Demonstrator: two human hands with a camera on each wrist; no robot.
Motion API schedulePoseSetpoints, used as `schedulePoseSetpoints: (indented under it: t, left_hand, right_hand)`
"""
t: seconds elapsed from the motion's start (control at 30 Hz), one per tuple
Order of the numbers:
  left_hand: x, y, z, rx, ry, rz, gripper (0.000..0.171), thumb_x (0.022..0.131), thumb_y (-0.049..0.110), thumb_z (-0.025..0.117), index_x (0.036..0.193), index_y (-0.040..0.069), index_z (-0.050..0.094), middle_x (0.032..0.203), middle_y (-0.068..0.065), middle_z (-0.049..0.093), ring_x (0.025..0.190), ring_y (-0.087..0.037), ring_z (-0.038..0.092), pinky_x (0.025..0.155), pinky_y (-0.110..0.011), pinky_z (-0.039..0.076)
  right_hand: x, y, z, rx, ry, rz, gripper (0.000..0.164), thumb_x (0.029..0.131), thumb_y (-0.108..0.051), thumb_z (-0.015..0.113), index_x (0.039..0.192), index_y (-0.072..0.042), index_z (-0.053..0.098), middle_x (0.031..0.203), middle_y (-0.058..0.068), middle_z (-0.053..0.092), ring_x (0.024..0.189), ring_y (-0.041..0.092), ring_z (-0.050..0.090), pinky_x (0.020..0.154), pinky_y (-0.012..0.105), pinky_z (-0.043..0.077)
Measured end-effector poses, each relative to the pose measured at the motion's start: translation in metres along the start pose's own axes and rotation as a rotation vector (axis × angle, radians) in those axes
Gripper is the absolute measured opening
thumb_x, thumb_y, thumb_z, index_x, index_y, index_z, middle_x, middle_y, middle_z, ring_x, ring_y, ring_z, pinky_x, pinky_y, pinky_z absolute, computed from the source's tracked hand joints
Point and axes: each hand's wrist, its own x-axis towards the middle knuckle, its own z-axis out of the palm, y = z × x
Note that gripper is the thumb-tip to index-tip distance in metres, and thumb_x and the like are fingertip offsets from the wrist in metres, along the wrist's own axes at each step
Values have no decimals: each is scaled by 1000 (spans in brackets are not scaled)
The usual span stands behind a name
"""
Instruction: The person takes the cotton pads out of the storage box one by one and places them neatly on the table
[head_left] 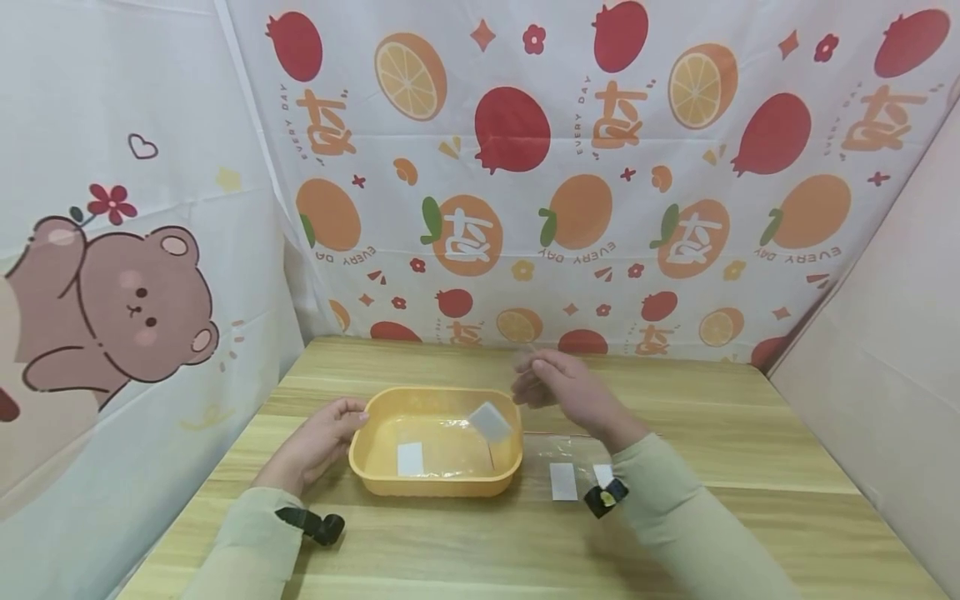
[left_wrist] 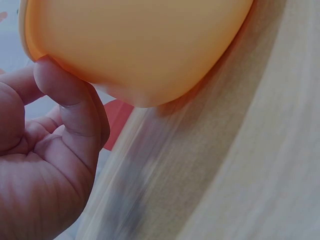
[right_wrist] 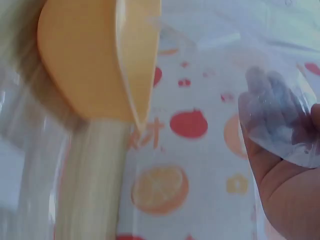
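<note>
A yellow plastic basin [head_left: 435, 487] stands on the table, and my left hand [head_left: 322, 442] grips its left end by the rim. In the left wrist view the thumb lies against the basin's wall. Up at the basin's right end, my right hand [head_left: 573, 390] holds a clear plastic bag [right_wrist: 290, 145] by its edge. The film spreads in front of the fingers in the right wrist view. A blurred white label [head_left: 489, 422] shows over the basin's right side. Inside the basin lies clear film with another white label [head_left: 410, 459].
Clear zip bags [head_left: 536, 479] with white labels lie on the wooden table [head_left: 450, 550] right of the basin, partly under my right forearm. A fruit-print curtain [head_left: 510, 208] hangs behind the table, with white cloth at both sides.
</note>
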Motion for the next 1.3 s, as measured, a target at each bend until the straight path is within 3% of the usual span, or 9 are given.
schedulePoseSetpoints:
  t: [0.13, 0.33, 0.63, 0.83, 1.07, 1.3]
  left_hand:
    - [0, -2, 0, -5, -2, 4, 39, 107, 17, 51, 132, -11, 42, 112, -16, 60, 93, -22, 63, 77, -34, 58]
    - [1, -1, 0, -4, -6, 0, 40, 107, 18, 52, 133, -11, 41, 112, -15, 60, 94, -21, 62, 78, -34, 58]
    - [1, -1, -1, -2, -13, 15, 42, 107, 18, 51, 134, -12, 40, 112, -14, 61, 94, -20, 63, 78, -34, 58]
    - [1, -1, 0, -10, -8, 11, 42, 107, 19, 52, 133, -11, 41, 113, -15, 60, 95, -21, 63, 79, -34, 58]
    - [-1, 1, 2, -13, -13, 17, 45, 106, 20, 54, 135, -12, 39, 114, -16, 60, 97, -22, 63, 81, -34, 58]
    - [-1, -2, -1, 3, 5, 2, 42, 107, 20, 53, 134, -10, 41, 118, -19, 59, 100, -24, 62, 82, -34, 57]
  right_hand:
    - [-15, 4, -30, -24, 23, 50, 34, 111, -25, 40, 125, -3, 61, 111, 20, 69, 96, 32, 71, 85, 49, 58]
    - [-40, 8, -70, -72, 16, 103, 33, 110, -21, 40, 128, -3, 61, 111, 20, 69, 97, 33, 71, 81, 44, 59]
    - [-69, 15, -113, -164, -47, 110, 33, 110, -14, 38, 134, 0, 57, 112, 19, 68, 99, 35, 71, 83, 49, 59]
    - [-86, 18, -137, -274, -71, 152, 34, 110, -16, 43, 133, 4, 58, 110, 19, 69, 97, 35, 71, 80, 43, 59]
    - [-112, 20, -168, -310, -201, 235, 28, 108, -12, 47, 125, 2, 64, 98, 17, 70, 86, 33, 70, 74, 42, 60]
    - [-136, 31, -186, -360, -336, 430, 18, 101, -8, 54, 105, -6, 71, 82, 13, 67, 67, 25, 67, 59, 39, 59]
